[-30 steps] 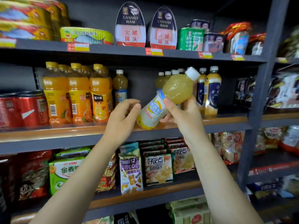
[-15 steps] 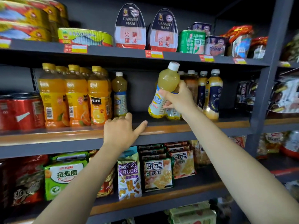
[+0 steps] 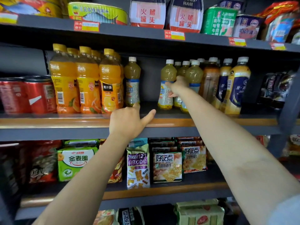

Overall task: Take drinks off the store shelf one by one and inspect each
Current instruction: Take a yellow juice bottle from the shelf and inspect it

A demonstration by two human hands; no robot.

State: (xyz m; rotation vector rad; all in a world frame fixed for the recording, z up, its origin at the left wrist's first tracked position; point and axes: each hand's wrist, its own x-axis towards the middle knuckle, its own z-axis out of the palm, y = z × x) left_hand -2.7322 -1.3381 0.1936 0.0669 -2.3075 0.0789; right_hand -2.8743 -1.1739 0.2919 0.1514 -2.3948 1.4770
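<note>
Wooden shelf edge [image 3: 211,122]: it is the nearest thing of the drinks level, and my left hand [image 3: 128,122] rests on it, fingers loosely spread, thumb out to the right, index finger pointing forward; it holds nothing.
Left hand to drinks: the single pale bottle [image 3: 132,82] stands just behind my left index finger, upright, cap on top; I cannot tell if the fingertip touches its base.
Gap: between this single bottle and the pale group on the right there is a bare piece of shelf, straight ahead of my left thumb.
Right hand [image 3: 177,86]: it reaches further in and is at the front pale juice bottle [image 3: 167,85], fingers laid on its label at mid height; they look rather straight, so I judge it is touching more than gripping, but the grip is not fully clear.
Task's thing: this front bottle stands upright on the shelf, its long axis vertical, at the left front corner of its group, ahead and slightly left of my right wrist.
Nearer hand: the right one, by far; the left is well apart from it.
Coming move: I think a next drink must be taken, and the orange juice bottles [image 3: 87,82] to the far left are not yet approached.
</note>
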